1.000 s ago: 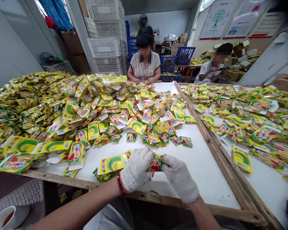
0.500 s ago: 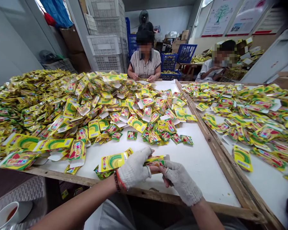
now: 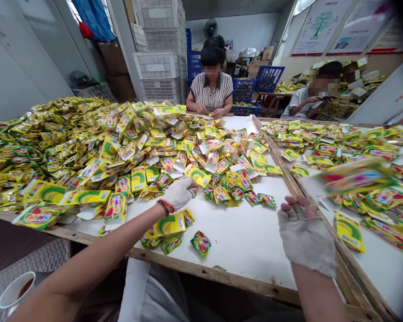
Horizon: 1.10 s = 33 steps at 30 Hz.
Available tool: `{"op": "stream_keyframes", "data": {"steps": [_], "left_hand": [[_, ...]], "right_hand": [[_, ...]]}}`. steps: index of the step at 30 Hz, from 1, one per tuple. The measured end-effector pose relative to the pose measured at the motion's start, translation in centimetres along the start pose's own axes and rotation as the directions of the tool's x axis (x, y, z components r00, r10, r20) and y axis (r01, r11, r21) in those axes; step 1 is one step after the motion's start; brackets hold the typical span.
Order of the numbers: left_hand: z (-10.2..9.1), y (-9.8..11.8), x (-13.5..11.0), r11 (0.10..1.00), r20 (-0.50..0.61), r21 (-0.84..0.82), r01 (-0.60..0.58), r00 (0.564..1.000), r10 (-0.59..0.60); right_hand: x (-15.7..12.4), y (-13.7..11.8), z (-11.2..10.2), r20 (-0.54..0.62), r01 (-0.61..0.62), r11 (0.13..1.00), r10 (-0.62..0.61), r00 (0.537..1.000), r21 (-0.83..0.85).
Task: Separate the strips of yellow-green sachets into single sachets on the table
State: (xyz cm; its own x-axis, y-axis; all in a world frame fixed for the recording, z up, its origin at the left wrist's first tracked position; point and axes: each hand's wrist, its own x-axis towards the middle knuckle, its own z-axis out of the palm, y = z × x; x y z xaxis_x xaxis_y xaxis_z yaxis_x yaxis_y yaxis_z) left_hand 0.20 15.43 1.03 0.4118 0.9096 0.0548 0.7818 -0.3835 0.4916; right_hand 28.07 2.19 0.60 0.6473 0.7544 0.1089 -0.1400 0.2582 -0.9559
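My left hand (image 3: 177, 193), in a white knit glove, reaches over the white tabletop (image 3: 245, 237) and stops at the edge of a heap of yellow-green sachets (image 3: 144, 152), with nothing visible in it. My right hand (image 3: 305, 237) is raised at the far right, its glove cut away at the fingertips and its fingers apart. Beyond those fingers, a motion-blurred yellow sachet strip (image 3: 354, 176) hangs in the air, touching neither hand. A loose sachet (image 3: 200, 243) lies on the bare white surface, near a yellow packet (image 3: 166, 226) under my left forearm.
A second table (image 3: 339, 152) strewn with sachets stands to the right, past a wooden rail (image 3: 298, 201). Two co-workers (image 3: 211, 91) (image 3: 310, 98) sit beyond the tables. Stacked white crates (image 3: 157, 67) and blue baskets (image 3: 268, 78) stand behind. A cup (image 3: 16, 290) sits low at left.
My hands were together on a sachet strip in front of me; now they are apart. The left has moved forward to the heap, the right rightward, and the strip is in the air over the right table.
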Motion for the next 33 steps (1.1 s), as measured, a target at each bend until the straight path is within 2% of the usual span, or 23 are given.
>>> {"op": "stream_keyframes", "data": {"steps": [2,4,5,6,8,11,16,18,20,22,25,26,28,30,33], "left_hand": [[0.3,-1.1,1.5,0.991,-0.015,0.127,0.038,0.999,-0.036],[1.1,-1.6,2.4,0.987,-0.011,0.157,0.047,0.999,-0.046],[1.5,-1.6,2.7,0.985,-0.01,0.167,0.052,0.999,-0.051],[1.8,-1.6,2.9,0.983,-0.012,0.175,0.06,0.998,-0.059],[2.1,-1.5,2.9,0.981,-0.016,0.175,0.084,0.996,-0.083],[1.8,-1.6,2.2,0.987,-0.022,0.122,0.107,0.994,-0.105],[1.2,-1.3,-0.2,0.993,-0.018,-0.062,0.099,0.995,-0.1],[1.2,-0.8,-1.1,0.97,0.0,-0.219,0.108,0.994,-0.111],[1.3,-0.1,-1.7,0.888,0.041,-0.438,0.14,0.99,-0.136],[1.5,0.6,-2.1,0.78,0.092,-0.602,0.171,0.985,-0.145],[1.7,1.9,-2.7,0.71,0.154,-0.682,0.175,0.984,-0.094],[1.8,2.3,-3.0,0.694,0.181,-0.698,0.177,0.981,-0.068],[1.7,3.1,-3.5,0.673,0.241,-0.72,0.171,0.971,0.011],[1.3,3.7,-3.9,0.695,0.249,-0.71,0.113,0.963,0.098],[0.1,4.2,-3.9,0.758,0.186,-0.653,-0.011,0.967,0.174]], "right_hand": [[0.8,0.3,1.4,0.076,-0.038,0.998,0.035,0.996,0.041],[1.1,1.6,3.7,0.24,-0.014,0.977,0.066,0.969,-0.214],[1.3,2.6,4.9,0.318,0.055,0.916,0.082,0.944,-0.398],[1.5,3.6,6.2,0.378,0.151,0.818,0.086,0.922,-0.554],[2.1,5.4,8.2,0.407,0.24,0.713,0.071,0.91,-0.659],[3.5,7.4,9.8,0.415,0.281,0.658,0.053,0.908,-0.698],[4.3,8.1,9.4,0.451,0.265,0.635,0.149,0.88,-0.726],[3.8,7.3,8.8,0.462,0.256,0.645,0.17,0.87,-0.72],[2.9,5.8,8.2,0.491,0.278,0.656,0.163,0.856,-0.702],[1.7,4.1,7.6,0.577,0.344,0.671,0.155,0.802,-0.657],[-0.1,2.2,7.1,0.71,0.424,0.691,0.184,0.68,-0.585],[-0.6,1.9,7.1,0.729,0.444,0.684,0.189,0.658,-0.578],[-1.3,1.9,7.1,0.733,0.482,0.648,0.18,0.656,-0.59],[-1.8,2.4,7.2,0.725,0.495,0.636,0.15,0.673,-0.591],[-2.4,3.2,7.8,0.618,0.368,0.744,0.076,0.782,-0.558]]}}
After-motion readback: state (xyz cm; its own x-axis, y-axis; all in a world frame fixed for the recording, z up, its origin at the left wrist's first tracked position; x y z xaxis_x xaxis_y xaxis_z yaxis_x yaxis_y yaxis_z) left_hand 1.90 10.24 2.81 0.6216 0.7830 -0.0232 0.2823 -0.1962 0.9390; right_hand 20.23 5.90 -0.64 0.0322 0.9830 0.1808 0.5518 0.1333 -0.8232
